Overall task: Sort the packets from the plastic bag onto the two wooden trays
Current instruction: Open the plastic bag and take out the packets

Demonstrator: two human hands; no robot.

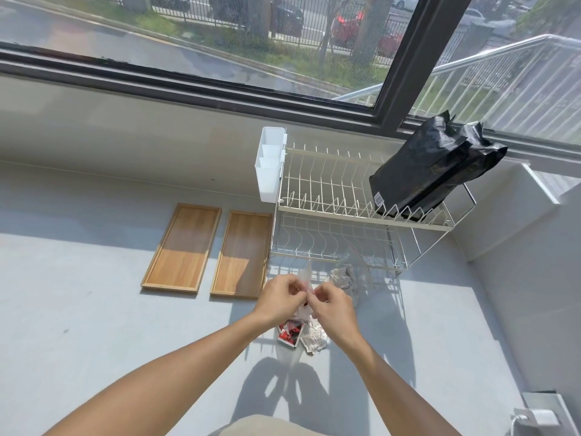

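Both hands meet at the top edge of a clear plastic bag held above the grey counter. My left hand pinches one side of its opening and my right hand pinches the other. Inside the bag's hanging bottom I see a red-and-black packet and a silvery white packet. A second clear bag with pale packets lies just right of my hands, under the rack. Two bare wooden trays lie side by side to the left: the left tray and the right tray.
A white two-tier wire dish rack stands behind the bags, with a white cutlery holder on its left end and a black foil pouch on its top tier. A window runs along the back. A white charger sits bottom right.
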